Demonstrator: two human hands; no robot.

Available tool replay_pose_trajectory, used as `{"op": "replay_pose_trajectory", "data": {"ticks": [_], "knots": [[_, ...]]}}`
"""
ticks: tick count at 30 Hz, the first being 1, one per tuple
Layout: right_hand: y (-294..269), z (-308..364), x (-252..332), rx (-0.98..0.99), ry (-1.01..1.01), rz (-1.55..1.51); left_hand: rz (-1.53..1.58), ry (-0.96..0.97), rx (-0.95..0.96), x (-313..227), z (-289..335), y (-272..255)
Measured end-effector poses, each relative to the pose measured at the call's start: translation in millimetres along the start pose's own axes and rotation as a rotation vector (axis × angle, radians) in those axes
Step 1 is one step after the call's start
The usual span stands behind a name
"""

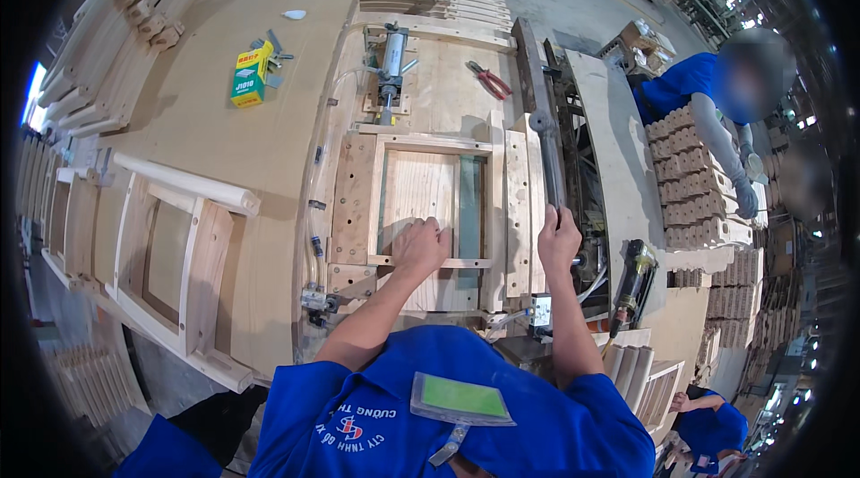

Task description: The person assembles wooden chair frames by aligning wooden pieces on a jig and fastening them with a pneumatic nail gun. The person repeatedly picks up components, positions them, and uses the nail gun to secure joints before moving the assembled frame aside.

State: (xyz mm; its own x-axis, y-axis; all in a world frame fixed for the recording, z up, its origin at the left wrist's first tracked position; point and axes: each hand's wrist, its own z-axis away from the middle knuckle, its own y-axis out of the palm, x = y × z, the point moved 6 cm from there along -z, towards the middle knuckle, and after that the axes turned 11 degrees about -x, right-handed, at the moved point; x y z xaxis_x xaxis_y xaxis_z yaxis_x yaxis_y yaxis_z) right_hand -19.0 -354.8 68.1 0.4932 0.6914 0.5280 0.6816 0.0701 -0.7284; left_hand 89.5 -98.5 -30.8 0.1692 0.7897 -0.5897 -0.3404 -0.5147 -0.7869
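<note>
Under left hand (pixel 421 245), frame rail (pixel 430 261) hidden

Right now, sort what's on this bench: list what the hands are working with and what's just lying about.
In use:
left hand on wooden frame in the jig
right hand gripping grey lever

Lying about:
red pliers
yellow-green box
assembled frame

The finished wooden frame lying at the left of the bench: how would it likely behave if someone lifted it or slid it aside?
The wooden frame looks rigid: thick rails joined at the corners, so it should probably lift as one piece without flexing. Its round top rail might roll alone, but fixed into the flat frame it likely won't. It overhangs the bench edge, so a push outward could tip it off.
</note>
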Motion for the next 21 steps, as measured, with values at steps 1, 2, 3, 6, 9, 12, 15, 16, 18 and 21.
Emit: {"op": "replay_pose_trajectory", "data": {"ticks": [1,2,3,6,9,12,15,16,18,21], "knots": [[4,2,-14,-0.004,0.014,0.041,-0.001,0.004,0.001,-1,0,-1],[8,3,-27,-0.009,0.028,0.084,-0.002,0.010,0.002,-2,-1,-1],[11,6,-33,-0.010,0.044,0.123,-0.006,0.012,0.003,-1,-1,0],[25,18,-45,0.061,0.046,0.256,-0.002,0.006,-0.017,1,0,0],[30,26,-46,0.128,-0.029,0.409,-0.013,0.007,0.019,-2,0,1],[7,10,-38,0.260,-0.119,0.407,-0.004,0.015,-0.014,11,2,-1],[-63,-23,-86,0.004,-0.010,0.284,0.064,0.059,-0.121,16,5,6],[-91,-28,-107,-0.120,0.016,0.430,0.077,0.075,-0.121,15,6,9],[-128,-31,-144,-0.232,0.137,0.716,0.091,0.100,-0.126,15,6,13],[-142,-21,-198,-0.147,0.277,0.824,0.182,0.246,-0.196,-7,19,12]]}}
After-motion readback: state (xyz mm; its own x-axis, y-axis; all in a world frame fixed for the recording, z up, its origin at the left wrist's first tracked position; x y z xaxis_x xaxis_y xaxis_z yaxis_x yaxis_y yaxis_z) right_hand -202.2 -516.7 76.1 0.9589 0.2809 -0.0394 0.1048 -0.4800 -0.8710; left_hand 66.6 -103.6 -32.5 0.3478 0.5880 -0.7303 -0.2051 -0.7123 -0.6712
